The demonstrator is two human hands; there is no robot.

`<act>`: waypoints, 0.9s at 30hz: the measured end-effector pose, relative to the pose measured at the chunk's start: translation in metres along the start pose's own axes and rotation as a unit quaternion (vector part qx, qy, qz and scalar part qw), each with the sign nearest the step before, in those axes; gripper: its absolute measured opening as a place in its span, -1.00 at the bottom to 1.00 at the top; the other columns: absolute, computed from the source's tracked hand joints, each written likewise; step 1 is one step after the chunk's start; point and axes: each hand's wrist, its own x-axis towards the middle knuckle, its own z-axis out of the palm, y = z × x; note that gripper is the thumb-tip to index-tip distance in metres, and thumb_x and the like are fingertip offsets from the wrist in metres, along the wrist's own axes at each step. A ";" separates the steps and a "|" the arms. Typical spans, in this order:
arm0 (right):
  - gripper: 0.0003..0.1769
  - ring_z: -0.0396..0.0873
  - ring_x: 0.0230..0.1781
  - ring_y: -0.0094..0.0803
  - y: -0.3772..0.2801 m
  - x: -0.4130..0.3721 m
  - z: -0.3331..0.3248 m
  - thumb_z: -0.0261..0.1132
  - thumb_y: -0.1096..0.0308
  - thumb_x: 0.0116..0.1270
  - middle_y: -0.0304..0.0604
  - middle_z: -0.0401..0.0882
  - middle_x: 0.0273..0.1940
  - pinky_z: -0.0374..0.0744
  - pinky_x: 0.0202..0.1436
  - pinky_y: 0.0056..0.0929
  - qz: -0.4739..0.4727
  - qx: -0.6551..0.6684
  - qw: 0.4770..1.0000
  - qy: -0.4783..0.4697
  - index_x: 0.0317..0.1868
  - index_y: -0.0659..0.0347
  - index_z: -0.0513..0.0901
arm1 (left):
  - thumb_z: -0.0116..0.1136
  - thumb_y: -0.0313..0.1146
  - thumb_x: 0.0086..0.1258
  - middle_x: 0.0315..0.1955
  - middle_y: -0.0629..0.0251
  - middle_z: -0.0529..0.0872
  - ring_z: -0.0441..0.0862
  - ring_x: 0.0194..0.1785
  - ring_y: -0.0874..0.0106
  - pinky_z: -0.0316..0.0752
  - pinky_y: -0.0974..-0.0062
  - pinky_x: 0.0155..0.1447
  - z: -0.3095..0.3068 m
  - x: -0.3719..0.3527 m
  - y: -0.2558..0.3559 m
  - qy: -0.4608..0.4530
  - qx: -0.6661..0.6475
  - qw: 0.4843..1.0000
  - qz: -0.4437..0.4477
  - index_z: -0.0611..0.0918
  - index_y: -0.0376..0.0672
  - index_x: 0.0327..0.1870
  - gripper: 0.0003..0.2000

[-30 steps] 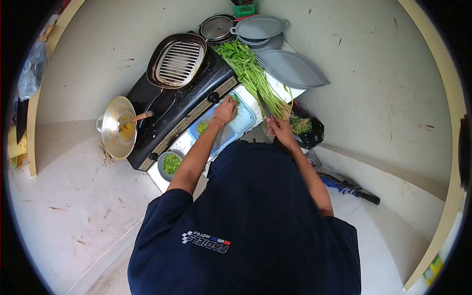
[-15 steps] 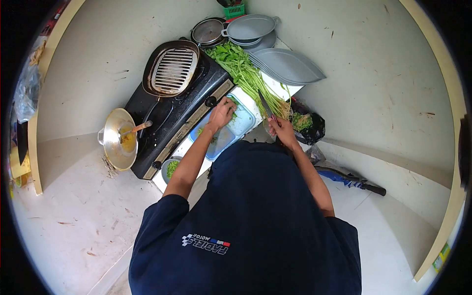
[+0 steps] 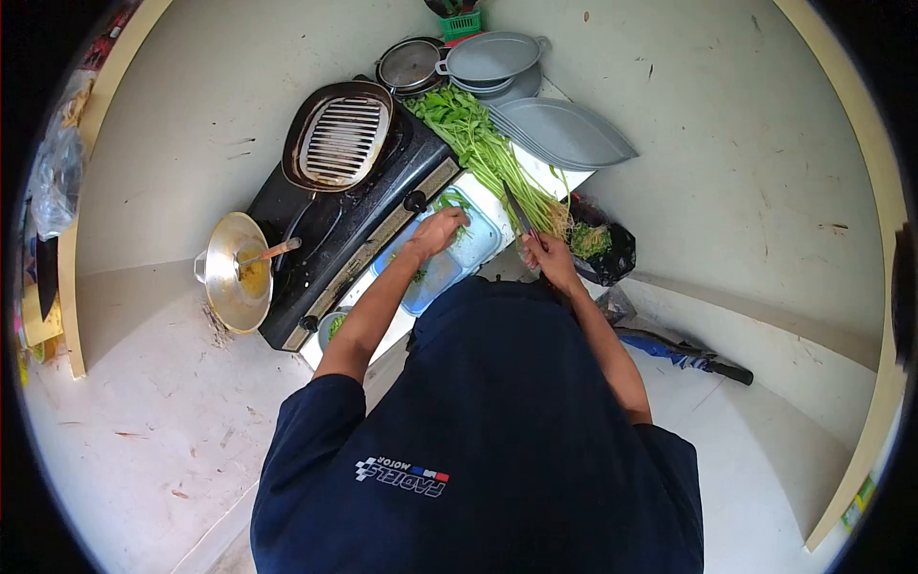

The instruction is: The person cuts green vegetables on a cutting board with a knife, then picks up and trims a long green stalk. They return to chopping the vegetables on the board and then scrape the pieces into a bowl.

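Observation:
My left hand (image 3: 439, 231) is over the blue tray (image 3: 483, 239), its fingers closed on some cut greens (image 3: 451, 201). My right hand (image 3: 549, 255) grips a knife (image 3: 517, 208) by its handle, the blade pointing up and away beside the root end of the leafy stalks. The long bundle of green stalks (image 3: 492, 158) lies behind the tray, leaves toward the pans and roots near my right hand. More greens lie in the tray under my left hand.
A black stove (image 3: 277, 225) carries a grill pan (image 3: 339, 136). At the left is a wok (image 3: 229, 287) with a spatula. Gray plates (image 3: 564, 129) and a gray pan (image 3: 492, 55) stand behind. A black bag (image 3: 620, 256) with trimmings and a bowl (image 3: 326, 328) of chopped greens flank the tray.
My left hand has moved slightly toward me and to the right over the tray. My right hand still holds the knife in nearly the same place.

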 end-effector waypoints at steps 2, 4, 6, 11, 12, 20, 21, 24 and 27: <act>-0.51 0.63 -0.49 -0.48 0.001 0.000 -0.001 0.31 0.01 0.58 -0.15 0.67 -0.47 0.60 -0.34 -0.44 0.000 -0.009 1.000 0.006 -0.23 0.39 0.68 | 0.19 -0.62 0.21 -0.06 0.16 0.68 0.67 0.08 0.09 0.61 0.20 0.19 0.003 0.002 -0.004 -0.011 0.021 1.000 0.006 0.71 -0.15 -0.08 -0.73; -0.50 0.63 -0.48 -0.47 0.006 0.002 -0.002 0.30 0.00 0.58 -0.14 0.67 -0.47 0.61 -0.34 -0.44 -0.002 -0.010 1.000 0.005 -0.22 0.40 0.67 | 0.20 -0.61 0.21 -0.09 0.18 0.67 0.65 0.07 0.11 0.59 0.23 0.20 0.002 0.005 -0.005 -0.022 0.046 0.999 0.012 0.71 -0.14 -0.09 -0.74; -0.52 0.61 -0.49 -0.49 0.008 0.003 -0.003 0.29 0.02 0.59 -0.16 0.66 -0.47 0.59 -0.35 -0.44 0.000 -0.007 1.000 0.004 -0.22 0.38 0.67 | 0.21 -0.59 0.21 -0.11 0.18 0.65 0.63 0.05 0.14 0.58 0.24 0.19 0.002 0.004 -0.003 -0.023 0.060 0.998 0.005 0.71 -0.14 -0.10 -0.75; -0.57 0.57 -0.50 -0.53 0.007 0.003 -0.004 0.28 0.07 0.61 -0.20 0.65 -0.47 0.56 -0.36 -0.46 0.005 0.001 1.000 -0.003 -0.21 0.34 0.66 | 0.22 -0.56 0.23 -0.11 0.19 0.63 0.60 0.07 0.17 0.56 0.21 0.20 0.004 -0.001 -0.003 -0.015 0.096 0.995 -0.014 0.71 -0.12 -0.10 -0.77; -0.57 0.57 -0.49 -0.53 0.007 0.003 -0.004 0.28 0.07 0.61 -0.20 0.65 -0.47 0.56 -0.36 -0.46 0.006 0.001 1.000 -0.003 -0.21 0.34 0.66 | 0.23 -0.55 0.24 -0.10 0.19 0.63 0.60 0.07 0.16 0.56 0.20 0.20 0.005 -0.002 -0.003 -0.009 0.100 0.995 -0.017 0.71 -0.11 -0.10 -0.78; -0.54 0.58 -0.49 -0.52 0.003 0.005 -0.008 0.29 0.04 0.61 -0.19 0.65 -0.46 0.57 -0.34 -0.46 0.001 -0.008 1.000 -0.027 -0.19 0.36 0.67 | 0.18 -0.46 0.45 -0.16 0.11 0.65 0.61 0.03 0.09 0.54 0.18 0.19 -0.010 -0.011 0.020 0.096 -0.038 0.990 -0.093 0.73 -0.17 -0.09 -0.87; -0.54 0.58 -0.49 -0.51 0.003 0.005 -0.008 0.29 0.03 0.61 -0.19 0.65 -0.47 0.57 -0.34 -0.46 0.001 -0.007 1.000 -0.029 -0.19 0.36 0.67 | 0.18 -0.45 0.47 -0.17 0.10 0.66 0.61 0.02 0.08 0.54 0.18 0.19 -0.010 -0.012 0.021 0.115 -0.042 0.988 -0.094 0.74 -0.18 -0.07 -0.86; -0.54 0.60 -0.48 -0.50 0.000 0.006 -0.007 0.29 0.04 0.60 -0.19 0.66 -0.46 0.58 -0.34 -0.46 0.003 -0.006 0.999 -0.040 -0.18 0.37 0.67 | 0.18 -0.45 0.50 -0.19 0.07 0.68 0.62 -0.01 0.07 0.55 0.20 0.17 -0.013 -0.014 0.028 0.170 -0.059 0.976 -0.124 0.74 -0.22 -0.01 -0.83; -0.57 0.63 -0.44 -0.50 -0.005 0.008 -0.008 0.29 0.07 0.60 -0.18 0.67 -0.42 0.59 -0.32 -0.46 0.003 -0.002 0.999 -0.052 -0.15 0.38 0.68 | 0.20 -0.48 0.49 -0.19 0.09 0.69 0.66 -0.06 0.14 0.57 0.28 0.15 -0.024 -0.008 0.048 0.228 -0.120 0.946 -0.199 0.73 -0.26 0.03 -0.82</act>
